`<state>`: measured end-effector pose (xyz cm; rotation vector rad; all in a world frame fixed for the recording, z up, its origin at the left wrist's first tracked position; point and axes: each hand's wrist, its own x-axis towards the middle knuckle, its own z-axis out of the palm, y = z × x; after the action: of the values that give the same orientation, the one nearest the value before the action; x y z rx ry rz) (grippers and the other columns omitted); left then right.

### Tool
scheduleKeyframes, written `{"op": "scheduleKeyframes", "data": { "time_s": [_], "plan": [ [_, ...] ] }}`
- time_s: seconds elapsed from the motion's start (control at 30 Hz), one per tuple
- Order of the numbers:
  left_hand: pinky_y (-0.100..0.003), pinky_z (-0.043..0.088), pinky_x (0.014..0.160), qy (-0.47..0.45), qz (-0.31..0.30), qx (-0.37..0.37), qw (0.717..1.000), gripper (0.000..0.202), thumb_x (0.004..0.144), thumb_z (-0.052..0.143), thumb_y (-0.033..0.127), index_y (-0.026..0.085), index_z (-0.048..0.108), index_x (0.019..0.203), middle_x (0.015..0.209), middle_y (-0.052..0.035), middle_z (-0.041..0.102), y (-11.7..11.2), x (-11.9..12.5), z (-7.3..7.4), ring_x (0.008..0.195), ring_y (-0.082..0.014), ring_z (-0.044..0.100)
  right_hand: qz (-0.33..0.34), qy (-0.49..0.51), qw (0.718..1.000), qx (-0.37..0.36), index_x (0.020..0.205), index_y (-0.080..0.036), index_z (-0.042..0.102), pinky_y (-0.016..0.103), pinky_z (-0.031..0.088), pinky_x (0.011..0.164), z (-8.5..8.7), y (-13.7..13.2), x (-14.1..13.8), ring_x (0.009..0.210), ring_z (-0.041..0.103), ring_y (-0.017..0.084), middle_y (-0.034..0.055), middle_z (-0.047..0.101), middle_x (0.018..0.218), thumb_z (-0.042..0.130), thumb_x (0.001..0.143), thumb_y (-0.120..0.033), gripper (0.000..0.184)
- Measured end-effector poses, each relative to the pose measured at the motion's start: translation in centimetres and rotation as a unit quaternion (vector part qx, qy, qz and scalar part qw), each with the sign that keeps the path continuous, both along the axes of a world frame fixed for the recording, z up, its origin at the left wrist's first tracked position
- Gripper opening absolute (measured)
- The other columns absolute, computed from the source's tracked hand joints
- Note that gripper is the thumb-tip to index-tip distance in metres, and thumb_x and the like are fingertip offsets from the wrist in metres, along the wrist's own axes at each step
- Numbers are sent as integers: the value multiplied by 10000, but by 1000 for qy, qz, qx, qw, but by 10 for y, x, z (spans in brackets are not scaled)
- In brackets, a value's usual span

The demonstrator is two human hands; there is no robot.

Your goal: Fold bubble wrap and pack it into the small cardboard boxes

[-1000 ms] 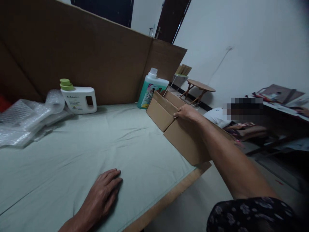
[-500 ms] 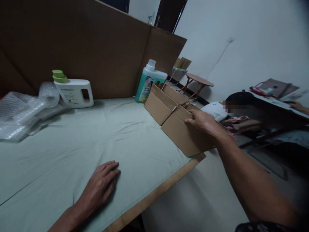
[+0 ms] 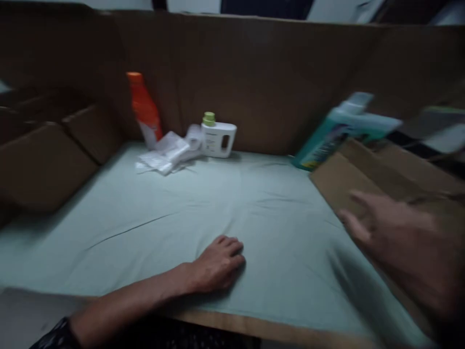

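A cardboard box (image 3: 337, 175) stands just in front of the teal bottle (image 3: 327, 138). Nearer than the bottle, the blurred right hand (image 3: 392, 220) has spread fingers, gripping nothing visible; a stray sweep could push box into bottle. The relaxed left hand (image 3: 218, 264) lies empty, left of the bottle.

1. Dim, cool light; the cardboard wall (image 3: 269, 82) sinks toward black.
2. Motion blur smears the right hand (image 3: 392, 225) and teal bottle (image 3: 327, 138).
3. Soft shadow beneath the left hand (image 3: 219, 264).
4. The white bottle's label (image 3: 210, 142) looks too fuzzy to read.
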<state>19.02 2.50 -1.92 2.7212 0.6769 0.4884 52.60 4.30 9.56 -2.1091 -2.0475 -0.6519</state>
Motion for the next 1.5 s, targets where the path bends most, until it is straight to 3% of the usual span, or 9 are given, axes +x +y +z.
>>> {"op": "scheduleKeyframes", "data": {
  "time_s": [0.17, 0.27, 0.47, 0.67, 0.8, 1.03, 1.2, 1.33, 1.5],
  "plan": [
    [-414, 472, 988, 46, 34, 21, 998, 155, 918, 573, 254, 153, 639, 1016, 1238, -131, 635, -15, -44, 11, 1136, -267, 570, 315, 112, 928, -163, 1219, -211, 674, 503, 500, 984, -117, 53, -137, 1238, 601, 334, 158, 630, 1374, 513, 879, -367, 408],
    [-391, 447, 1059, 30, 70, -14, 997, 184, 925, 586, 275, 168, 641, 1064, 1310, -122, 625, -38, -77, 10, 1213, -256, 556, 417, 116, 888, -154, 1372, -156, 594, 521, 454, 1045, -147, 64, -229, 1331, 535, 321, 166, 568, 1453, 427, 949, -253, 464],
    [-372, 471, 1075, -95, 271, 25, 958, 260, 946, 491, 200, 213, 635, 1162, 1288, -98, 655, -37, -178, 18, 1243, -205, 576, 580, 123, 778, -209, 1467, -193, 499, 495, 335, 1163, -142, 66, -349, 1440, 411, 285, 105, 463, 1554, 500, 959, -252, 512],
    [-607, 254, 1188, -94, 684, 247, 680, 473, 830, 662, 322, 176, 572, 1271, 1482, -158, 473, 30, -358, 95, 1456, -394, 320, 579, 151, 771, -217, 1425, -194, 521, 491, 312, 1162, -139, 64, -388, 1428, 413, 281, 104, 477, 1547, 491, 994, -293, 443],
    [-573, 351, 1147, -98, 732, 135, 661, 319, 831, 596, 341, 131, 627, 1069, 1347, -154, 578, 52, -420, 123, 1323, -380, 477, 580, 182, 762, -224, 1393, -201, 530, 478, 319, 1151, -135, 60, -388, 1408, 431, 276, 89, 501, 1528, 517, 987, -295, 417],
    [-549, 499, 1009, -190, 634, 124, 740, 234, 819, 587, 454, 231, 655, 799, 1114, -49, 681, 13, -393, 114, 1100, -331, 630, 529, 325, 770, -148, 1174, -202, 660, 451, 445, 1035, -142, 69, -379, 1242, 583, 260, 122, 636, 1366, 552, 920, -203, 276],
    [-538, 416, 1144, -221, 488, 115, 836, 125, 858, 674, 305, 314, 708, 978, 1561, 27, 423, -42, -322, 97, 1401, -331, 458, 468, 415, 770, -126, 1351, -181, 565, 517, 463, 1029, -137, 90, -347, 1273, 567, 325, 165, 590, 1414, 547, 891, -306, 477],
    [-510, 436, 1147, -301, 506, 54, 807, 854, 771, 790, 276, 426, 359, 1493, 1693, -9, 119, -64, -290, 67, 1516, -345, 264, 459, 407, 759, -219, 1501, -194, 420, 530, 426, 1103, -125, 85, -299, 1342, 516, 337, 159, 508, 1500, 609, 859, -336, 683],
    [-487, 551, 1007, -351, 569, -187, 720, 894, 708, 777, 534, 237, 400, 1462, 1452, -159, 531, -49, -291, 34, 1274, -359, 582, 381, 444, 760, -283, 1555, -244, 324, 504, 451, 1107, -120, 64, -267, 1350, 522, 302, 142, 419, 1565, 647, 861, -368, 775]
  ]
}}
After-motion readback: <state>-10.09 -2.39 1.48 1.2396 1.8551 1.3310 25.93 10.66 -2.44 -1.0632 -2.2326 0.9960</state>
